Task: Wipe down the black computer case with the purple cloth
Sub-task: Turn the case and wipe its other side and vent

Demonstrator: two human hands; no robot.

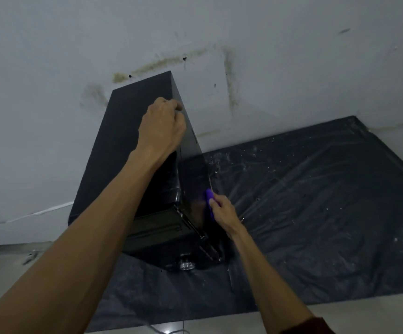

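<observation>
Head | black computer case [113,141]: matte face, glossy side | left fingers [177,107] grip upper edge | right fingers [212,203] pinch purple cloth [209,194]

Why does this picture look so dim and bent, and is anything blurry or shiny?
Head view: the light is dim and bluish; the wide lens stretches the forearms; the glossy side of the black computer case reflects faintly beside the purple cloth, which looks slightly smeared in the right hand; the left hand on the top edge looks sharper.
</observation>
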